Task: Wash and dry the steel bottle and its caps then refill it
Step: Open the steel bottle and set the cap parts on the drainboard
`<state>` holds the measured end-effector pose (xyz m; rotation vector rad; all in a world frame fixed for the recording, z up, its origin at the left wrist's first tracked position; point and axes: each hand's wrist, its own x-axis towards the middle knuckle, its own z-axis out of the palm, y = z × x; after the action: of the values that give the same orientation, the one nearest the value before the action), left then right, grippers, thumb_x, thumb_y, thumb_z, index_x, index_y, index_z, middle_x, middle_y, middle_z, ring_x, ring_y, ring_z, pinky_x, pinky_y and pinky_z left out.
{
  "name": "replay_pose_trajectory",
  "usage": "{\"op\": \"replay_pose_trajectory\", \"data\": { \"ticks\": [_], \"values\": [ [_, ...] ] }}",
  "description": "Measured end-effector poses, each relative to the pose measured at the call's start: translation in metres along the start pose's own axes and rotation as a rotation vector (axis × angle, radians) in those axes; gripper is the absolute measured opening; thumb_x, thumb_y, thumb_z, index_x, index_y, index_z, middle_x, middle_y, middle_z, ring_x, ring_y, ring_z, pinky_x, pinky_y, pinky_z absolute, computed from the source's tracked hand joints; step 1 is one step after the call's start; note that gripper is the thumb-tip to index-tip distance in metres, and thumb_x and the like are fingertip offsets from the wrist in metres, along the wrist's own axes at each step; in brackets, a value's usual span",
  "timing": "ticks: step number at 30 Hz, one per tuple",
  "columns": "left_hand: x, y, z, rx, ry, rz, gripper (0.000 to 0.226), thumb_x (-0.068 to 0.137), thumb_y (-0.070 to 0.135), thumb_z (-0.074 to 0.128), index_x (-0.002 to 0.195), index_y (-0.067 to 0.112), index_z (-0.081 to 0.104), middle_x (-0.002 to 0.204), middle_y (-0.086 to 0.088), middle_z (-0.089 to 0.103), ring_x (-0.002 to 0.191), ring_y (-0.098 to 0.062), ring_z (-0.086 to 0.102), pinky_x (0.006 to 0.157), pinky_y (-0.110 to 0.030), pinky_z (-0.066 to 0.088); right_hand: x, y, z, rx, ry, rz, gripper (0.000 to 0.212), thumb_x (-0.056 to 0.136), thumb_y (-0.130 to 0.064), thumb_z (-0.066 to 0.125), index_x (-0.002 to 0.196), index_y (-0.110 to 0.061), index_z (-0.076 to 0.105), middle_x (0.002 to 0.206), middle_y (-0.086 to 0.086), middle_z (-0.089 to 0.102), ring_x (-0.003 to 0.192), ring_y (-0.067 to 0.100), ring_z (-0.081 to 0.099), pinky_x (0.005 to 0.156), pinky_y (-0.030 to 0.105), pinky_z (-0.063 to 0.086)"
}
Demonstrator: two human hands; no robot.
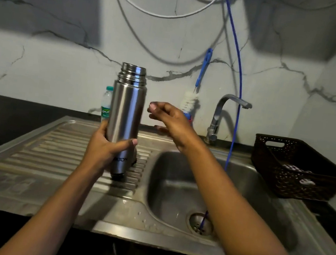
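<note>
Steel bottle (126, 108) uncapped, upright, gripped by left hand (102, 150); right hand (170, 121) loose, empty.

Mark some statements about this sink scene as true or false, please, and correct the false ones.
1. The left hand grips the steel bottle upright. True.
2. The steel bottle has its cap on. False: its threaded mouth is open.
3. Water runs from the tap. False: no stream shows under its spout.
4. A dark basket stands to the right of the sink. True.
5. The right hand holds the bottle brush. False: it holds nothing, and the brush stands behind it.
</note>
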<state>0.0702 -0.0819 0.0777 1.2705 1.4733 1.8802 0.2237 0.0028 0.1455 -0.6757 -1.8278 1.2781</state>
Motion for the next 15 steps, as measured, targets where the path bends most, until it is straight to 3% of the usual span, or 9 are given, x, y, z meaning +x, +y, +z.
{"op": "replay_pose_trajectory", "data": {
  "ticks": [2,5,8,11,15],
  "values": [
    [-0.003,0.006,0.027,-0.007,-0.08,0.012,0.073,0.055,0.022,0.089,0.117,0.026,0.05,0.099,0.005,0.065,0.085,-0.011,0.065,0.068,-0.026,0.053,-0.009,-0.016,-0.01,0.041,-0.045,0.001,0.045,0.088,-0.042,0.059,0.127,-0.019,0.053,0.125,-0.002,0.06,0.117,0.014,0.054,0.097,0.037,0.044],
    [-0.005,0.006,0.06,0.012,-0.175,0.012,0.086,0.041,0.041,0.085,0.119,0.027,0.051,0.102,0.003,0.067,0.089,-0.014,0.067,0.073,-0.031,0.056,-0.019,-0.026,-0.024,0.062,-0.01,0.004,0.035,0.085,-0.032,0.066,0.116,-0.02,0.054,0.111,0.001,0.064,0.103,0.018,0.061,0.092,0.037,0.05],
    [-0.009,0.003,0.086,0.077,-0.253,0.005,0.083,0.044,0.046,0.083,0.118,0.031,0.049,0.104,0.007,0.065,0.091,-0.011,0.065,0.074,-0.028,0.054,-0.029,-0.023,-0.043,0.077,0.13,-0.004,0.031,0.077,-0.026,0.075,0.102,-0.027,0.056,0.103,0.0,0.067,0.093,0.016,0.065,0.082,0.034,0.054],
    [-0.007,0.0,0.099,0.122,-0.375,0.004,0.082,0.045,0.051,0.084,0.117,0.033,0.05,0.103,0.011,0.066,0.088,-0.003,0.066,0.07,-0.02,0.053,-0.036,-0.012,-0.06,0.055,0.247,-0.014,0.033,0.072,-0.028,0.079,0.096,-0.029,0.056,0.101,-0.001,0.068,0.092,0.018,0.066,0.083,0.037,0.055],
    [-0.001,-0.007,0.107,0.245,-0.618,-0.035,0.073,0.057,0.045,0.087,0.12,0.026,0.056,0.108,0.009,0.067,0.097,-0.01,0.066,0.078,-0.021,0.055,-0.044,0.015,-0.081,0.05,0.392,-0.003,0.036,0.071,-0.027,0.08,0.097,-0.029,0.055,0.098,-0.004,0.066,0.087,0.014,0.065,0.078,0.03,0.054]
  ]
}}
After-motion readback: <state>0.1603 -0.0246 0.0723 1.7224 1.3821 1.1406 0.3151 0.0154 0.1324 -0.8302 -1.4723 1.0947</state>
